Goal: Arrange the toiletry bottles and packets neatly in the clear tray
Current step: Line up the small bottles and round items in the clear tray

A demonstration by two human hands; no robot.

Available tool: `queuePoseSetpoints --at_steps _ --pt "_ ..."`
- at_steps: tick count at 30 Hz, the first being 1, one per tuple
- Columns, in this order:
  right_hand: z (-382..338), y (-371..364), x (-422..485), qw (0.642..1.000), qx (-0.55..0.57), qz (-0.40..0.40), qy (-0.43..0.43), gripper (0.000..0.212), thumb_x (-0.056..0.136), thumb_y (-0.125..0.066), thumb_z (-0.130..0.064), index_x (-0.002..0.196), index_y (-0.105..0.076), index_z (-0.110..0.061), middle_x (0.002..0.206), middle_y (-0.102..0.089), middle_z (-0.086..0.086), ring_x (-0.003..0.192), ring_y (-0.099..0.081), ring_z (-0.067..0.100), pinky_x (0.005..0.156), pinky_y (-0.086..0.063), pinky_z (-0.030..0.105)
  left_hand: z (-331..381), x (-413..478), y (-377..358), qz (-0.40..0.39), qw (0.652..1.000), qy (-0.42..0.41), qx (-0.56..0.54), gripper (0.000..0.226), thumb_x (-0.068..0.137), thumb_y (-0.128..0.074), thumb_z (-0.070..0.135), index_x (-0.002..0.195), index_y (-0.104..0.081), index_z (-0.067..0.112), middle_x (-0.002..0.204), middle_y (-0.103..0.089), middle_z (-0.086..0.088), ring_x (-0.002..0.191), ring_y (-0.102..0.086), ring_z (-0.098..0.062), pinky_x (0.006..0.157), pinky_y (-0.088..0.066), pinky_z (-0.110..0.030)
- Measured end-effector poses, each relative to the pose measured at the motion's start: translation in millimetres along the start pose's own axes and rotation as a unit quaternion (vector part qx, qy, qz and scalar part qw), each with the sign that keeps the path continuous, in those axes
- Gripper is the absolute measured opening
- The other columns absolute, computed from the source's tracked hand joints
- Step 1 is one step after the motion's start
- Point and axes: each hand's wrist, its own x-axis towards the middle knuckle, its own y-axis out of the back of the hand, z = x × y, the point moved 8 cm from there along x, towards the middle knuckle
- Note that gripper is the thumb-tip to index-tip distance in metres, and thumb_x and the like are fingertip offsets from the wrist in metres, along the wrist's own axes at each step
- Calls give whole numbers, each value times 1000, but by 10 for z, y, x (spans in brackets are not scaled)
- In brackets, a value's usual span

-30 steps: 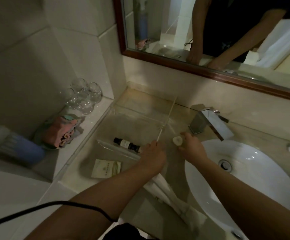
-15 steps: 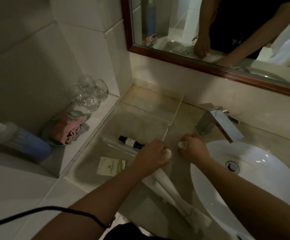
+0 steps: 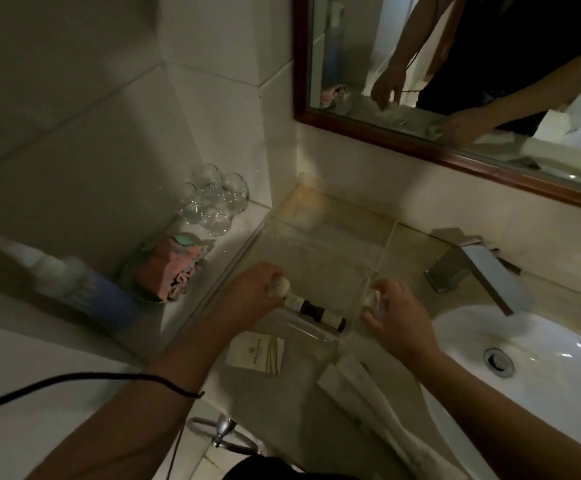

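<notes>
Head view looks down on a dim bathroom counter point(image 3: 282, 410) with the clear tray point(image 3: 320, 237) set against the back wall, left of the faucet point(image 3: 472, 268) and the white sink point(image 3: 541, 386).

The left hand point(image 3: 247, 294) reaches over the tray's near left part. Its grip is curled round a small white-capped bottle point(image 3: 280, 287), of which only the round cap shows past the fingers. The cap sits right at the end of a dark bottle point(image 3: 320, 311); whether the two touch cannot be told. The dark bottle lies on its side inside the tray, close along the near wall, with a pale label on it.

The right hand point(image 3: 399, 322) is at the tray's right wall, near the front corner. Its grip pinches a small pale item point(image 3: 368, 299) between thumb and fingers. Whether that item is inside or outside the wall is unclear.

Outside the tray, just in front of its near wall, a flat cream packet point(image 3: 256, 353) lies on the counter. To its right, long white wrapped packets point(image 3: 361, 386) lie slanted beside the sink rim.

On the ledge to the left stand clear glasses point(image 3: 214, 202), with a folded pink cloth point(image 3: 169, 271) and a blue spray bottle point(image 3: 88, 289) lying nearer. A black cable point(image 3: 74, 381) crosses the left forearm. The framed mirror point(image 3: 351, 64) above reflects both arms.
</notes>
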Motion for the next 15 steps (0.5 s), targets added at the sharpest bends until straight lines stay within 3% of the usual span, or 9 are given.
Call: queuePoseSetpoints --at_steps 5,8,12,15 --pt "-656 -84 215 997 31 -30 61 35 84 -68 -33 116 -52 -29 108 -52 -13 93 -56 8 78 -54 30 -387 257 255 -21 995 8 94 38 72 -67 26 110 -63 19 109 -65 -2 98 -60 -23 82 -51 -39" --pt "-883 -267 388 995 36 -61 66 37 83 -68 -32 116 -53 -29 111 -55 -10 96 -57 11 80 -51 31 -479 338 221 -71 981 9 180 34 76 -60 31 109 -64 24 110 -65 -3 102 -56 -25 81 -47 -34" --pt "-1111 -551 603 991 27 -103 75 39 83 -69 -32 118 -52 -29 113 -55 -11 96 -58 12 77 -49 28 -516 395 114 -86 981 -17 173 31 78 -63 25 109 -66 25 113 -64 -3 107 -53 -26 85 -44 -34" --pt "-1203 -725 800 990 8 -125 70 41 83 -69 -31 120 -53 -27 115 -58 -9 97 -59 14 76 -48 29 -553 448 51 -78 980 -35 178 23 74 -65 26 97 -67 24 103 -65 0 102 -56 -25 82 -49 -35"
